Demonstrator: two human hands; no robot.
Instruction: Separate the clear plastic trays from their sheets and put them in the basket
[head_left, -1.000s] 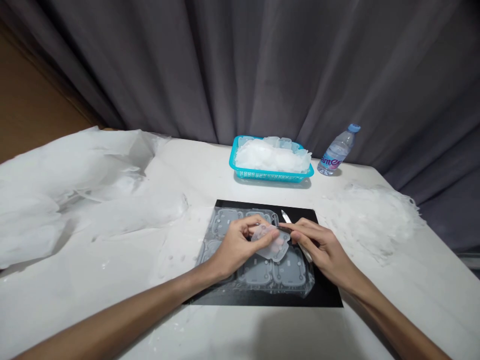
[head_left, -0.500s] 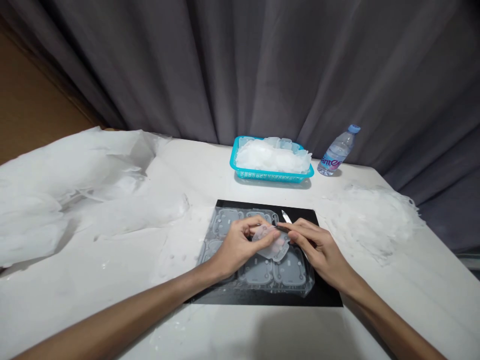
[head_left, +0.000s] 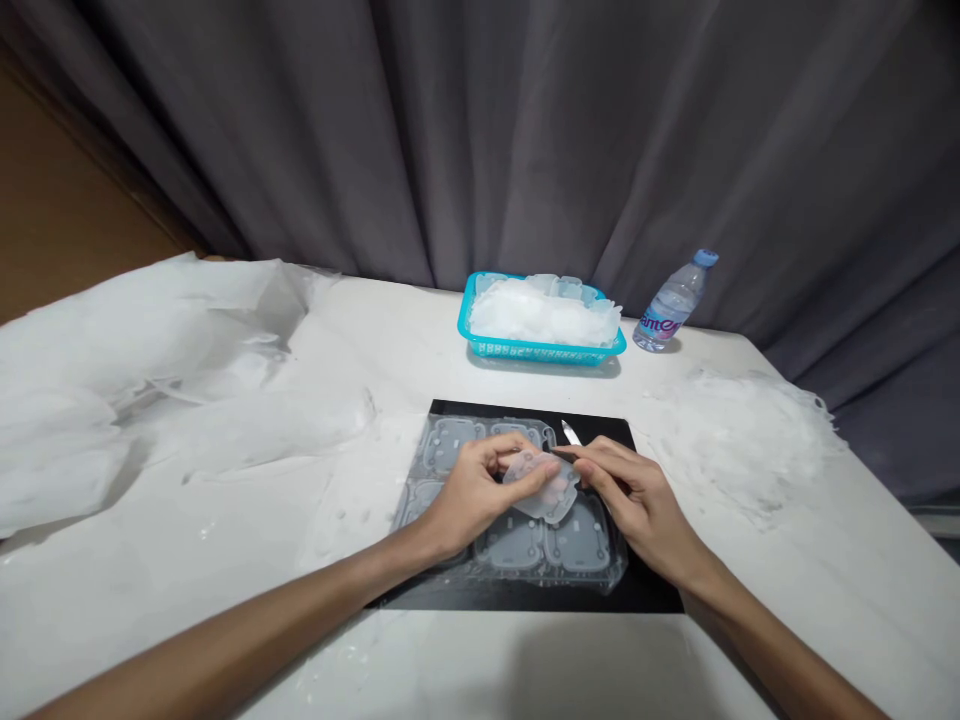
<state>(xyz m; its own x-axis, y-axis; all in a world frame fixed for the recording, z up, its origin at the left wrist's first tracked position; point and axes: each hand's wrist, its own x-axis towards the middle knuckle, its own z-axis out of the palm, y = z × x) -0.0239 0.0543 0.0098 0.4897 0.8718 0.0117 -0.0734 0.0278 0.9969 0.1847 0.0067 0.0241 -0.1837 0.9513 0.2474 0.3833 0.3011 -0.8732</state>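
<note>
While gray curtain [head_left: 480,130] fills the top behind white tabletop [head_left: 247,575], left hand [head_left: 480,490] pinches frosted plastic [head_left: 546,505], right hand [head_left: 637,490] a dark tool [head_left: 566,456].

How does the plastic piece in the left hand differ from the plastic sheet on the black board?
The plastic piece is small; the plastic sheet is much larger.
The piece is one rounded panel; the sheet has several.
The piece is held tilted in the left hand; the sheet lies on the black board.
Both look translucent.
</note>
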